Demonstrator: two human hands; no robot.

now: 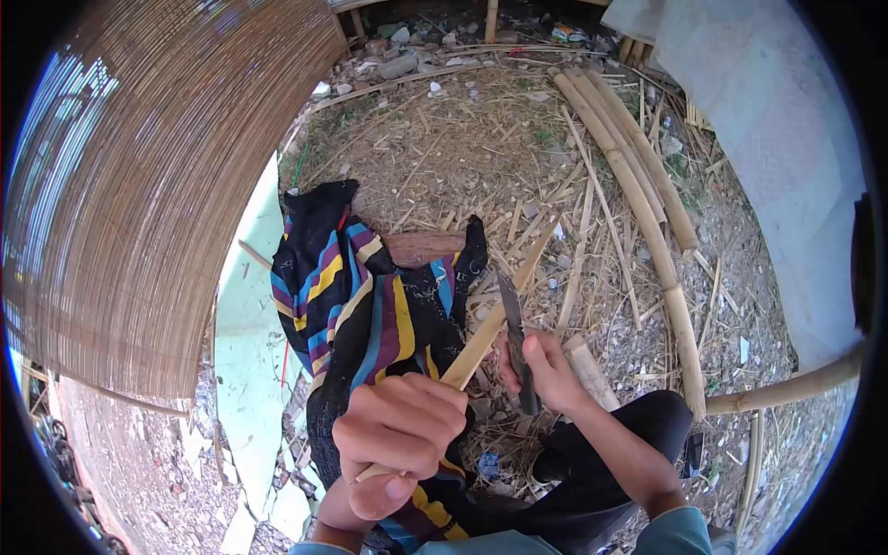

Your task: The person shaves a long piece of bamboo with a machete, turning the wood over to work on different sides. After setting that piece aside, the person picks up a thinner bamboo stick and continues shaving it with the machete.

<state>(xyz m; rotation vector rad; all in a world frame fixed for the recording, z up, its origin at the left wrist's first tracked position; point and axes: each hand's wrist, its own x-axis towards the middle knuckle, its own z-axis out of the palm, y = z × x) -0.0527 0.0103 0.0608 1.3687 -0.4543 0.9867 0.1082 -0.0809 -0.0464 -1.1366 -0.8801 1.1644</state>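
My left hand is closed around the lower end of a flat bamboo strip, which slants up and to the right to a narrow tip. In my right hand is the dark handle of a knife, its blade pointing up and lying across or against the strip's right side. Beneath the strip, a striped cloth in black, yellow, blue and purple covers part of my lap and the ground.
Long bamboo poles lie at the right. A woven bamboo screen hangs at the left, above a pale green sheet. Behind the cloth is a reddish wood block. Shavings litter the ground. A pale sheet hangs at the right.
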